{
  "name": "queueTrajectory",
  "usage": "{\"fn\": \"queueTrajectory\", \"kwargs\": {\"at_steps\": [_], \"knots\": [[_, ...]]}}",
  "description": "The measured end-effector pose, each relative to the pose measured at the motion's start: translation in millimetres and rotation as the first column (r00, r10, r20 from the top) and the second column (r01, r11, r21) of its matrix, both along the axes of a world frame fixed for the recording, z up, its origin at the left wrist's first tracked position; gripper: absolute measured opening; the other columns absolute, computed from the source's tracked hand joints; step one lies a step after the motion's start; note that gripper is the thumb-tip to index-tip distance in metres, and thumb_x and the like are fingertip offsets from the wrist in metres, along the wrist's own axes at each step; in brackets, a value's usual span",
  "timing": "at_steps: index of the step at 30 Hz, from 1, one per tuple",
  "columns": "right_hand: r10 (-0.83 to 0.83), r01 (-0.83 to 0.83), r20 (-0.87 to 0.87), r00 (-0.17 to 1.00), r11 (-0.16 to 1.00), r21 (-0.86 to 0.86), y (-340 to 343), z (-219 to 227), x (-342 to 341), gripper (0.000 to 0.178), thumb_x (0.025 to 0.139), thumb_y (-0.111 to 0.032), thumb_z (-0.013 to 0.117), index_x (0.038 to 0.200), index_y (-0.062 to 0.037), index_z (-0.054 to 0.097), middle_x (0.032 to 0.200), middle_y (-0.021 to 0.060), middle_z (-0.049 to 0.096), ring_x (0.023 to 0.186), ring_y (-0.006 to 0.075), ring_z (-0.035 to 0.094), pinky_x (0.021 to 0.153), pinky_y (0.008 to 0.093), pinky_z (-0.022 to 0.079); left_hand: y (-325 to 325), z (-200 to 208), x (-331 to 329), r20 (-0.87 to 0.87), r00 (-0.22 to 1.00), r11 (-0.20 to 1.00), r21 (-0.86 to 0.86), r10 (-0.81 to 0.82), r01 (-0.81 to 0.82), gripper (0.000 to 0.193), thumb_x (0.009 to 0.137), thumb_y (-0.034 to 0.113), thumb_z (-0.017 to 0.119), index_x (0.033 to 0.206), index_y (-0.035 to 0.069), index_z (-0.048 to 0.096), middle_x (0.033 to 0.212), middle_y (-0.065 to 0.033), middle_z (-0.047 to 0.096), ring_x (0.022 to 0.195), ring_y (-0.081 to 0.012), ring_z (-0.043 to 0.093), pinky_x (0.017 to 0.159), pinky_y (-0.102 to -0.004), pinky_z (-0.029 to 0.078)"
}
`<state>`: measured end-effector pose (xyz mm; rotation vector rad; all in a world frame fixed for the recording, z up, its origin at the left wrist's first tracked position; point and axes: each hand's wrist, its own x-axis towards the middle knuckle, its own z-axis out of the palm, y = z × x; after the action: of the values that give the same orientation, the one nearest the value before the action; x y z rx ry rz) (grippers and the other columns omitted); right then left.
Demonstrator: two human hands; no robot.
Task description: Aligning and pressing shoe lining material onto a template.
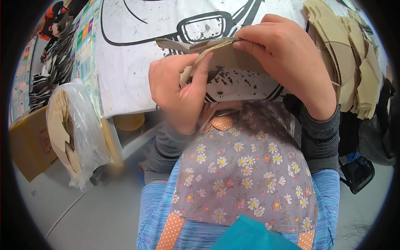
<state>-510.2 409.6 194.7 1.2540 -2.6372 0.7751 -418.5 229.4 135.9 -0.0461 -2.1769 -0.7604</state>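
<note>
Over the near part of the table, both hands hold up a beige fabric piece [235, 58] that bends along its upper edge. A greyish layer [177, 45] lies along that edge and sticks out to the left. My left hand [177, 81] pinches the left end of the piece between thumb and fingers. At its upper right corner, my right hand [287, 54] grips it with thumb and forefinger. Fingers cover parts of both ends, and how the layers are joined cannot be made out.
Stacked beige ribbed fabric pieces [354, 62] lie at the table's right. The white table cover [133, 79] bears black line drawings. On the left stand a clear plastic bag [85, 129] with beige pieces and a cardboard box [35, 146]; dark pieces [52, 75] pile up beyond.
</note>
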Motion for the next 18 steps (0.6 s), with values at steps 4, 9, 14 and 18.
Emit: {"fn": "queueTrajectory", "kwargs": {"at_steps": [4, 9, 14, 18], "knots": [[-0.014, 0.015, 0.051, 0.999, 0.999, -0.033, -0.5, 0.6, 2.3, 0.016, 0.083, -0.017, 0.069, 0.093, -0.0051, 0.071, 0.068, 0.0101, 0.059, 0.073, 0.0256, 0.056, 0.063, 0.0375, 0.045, 0.2, 1.3, 1.5, 0.063, 0.998, 0.993, 0.118, 0.013, -0.020, 0.018, 0.074, 0.007, 0.080, 0.084, 0.007, 0.065, 0.079, -0.0011, 0.064, 0.068, -0.0174, 0.051, 0.059, -0.0306, 0.040], [-0.028, 0.031, 0.071, 0.997, 0.999, -0.044, -0.7, 0.8, 4.5, 0.016, 0.082, -0.017, 0.070, 0.094, -0.0059, 0.071, 0.068, 0.0095, 0.058, 0.071, 0.0247, 0.056, 0.062, 0.0364, 0.045, -0.9, -1.4, 1.0, 0.159, 0.987, 0.940, 0.335, 0.009, -0.062, 0.014, 0.077, 0.007, 0.077, 0.083, 0.009, 0.065, 0.078, 0.0014, 0.061, 0.069, -0.0132, 0.048, 0.059, -0.0276, 0.038], [-0.044, 0.046, 0.059, 0.997, 0.999, -0.027, -1.2, 0.6, 5.1, 0.016, 0.083, -0.018, 0.070, 0.093, -0.0066, 0.072, 0.068, 0.0093, 0.057, 0.071, 0.0247, 0.056, 0.061, 0.0358, 0.045, -6.9, -2.1, -1.1, 0.145, 0.989, 0.939, 0.343, -0.027, -0.025, 0.014, 0.077, 0.007, 0.078, 0.083, 0.008, 0.065, 0.084, -0.0007, 0.060, 0.075, -0.0139, 0.049, 0.066, -0.0275, 0.040], [-0.017, 0.018, 0.039, 0.999, 0.999, -0.036, -1.4, 0.0, 5.1, 0.015, 0.082, -0.017, 0.070, 0.093, -0.0060, 0.072, 0.069, 0.0092, 0.058, 0.071, 0.0246, 0.056, 0.062, 0.0360, 0.045, -6.7, 0.7, -4.7, 0.087, 0.996, 0.961, 0.276, 0.000, -0.024, 0.017, 0.077, 0.005, 0.078, 0.082, 0.006, 0.062, 0.092, -0.0043, 0.062, 0.086, -0.0152, 0.054, 0.077, -0.0282, 0.044]]}}
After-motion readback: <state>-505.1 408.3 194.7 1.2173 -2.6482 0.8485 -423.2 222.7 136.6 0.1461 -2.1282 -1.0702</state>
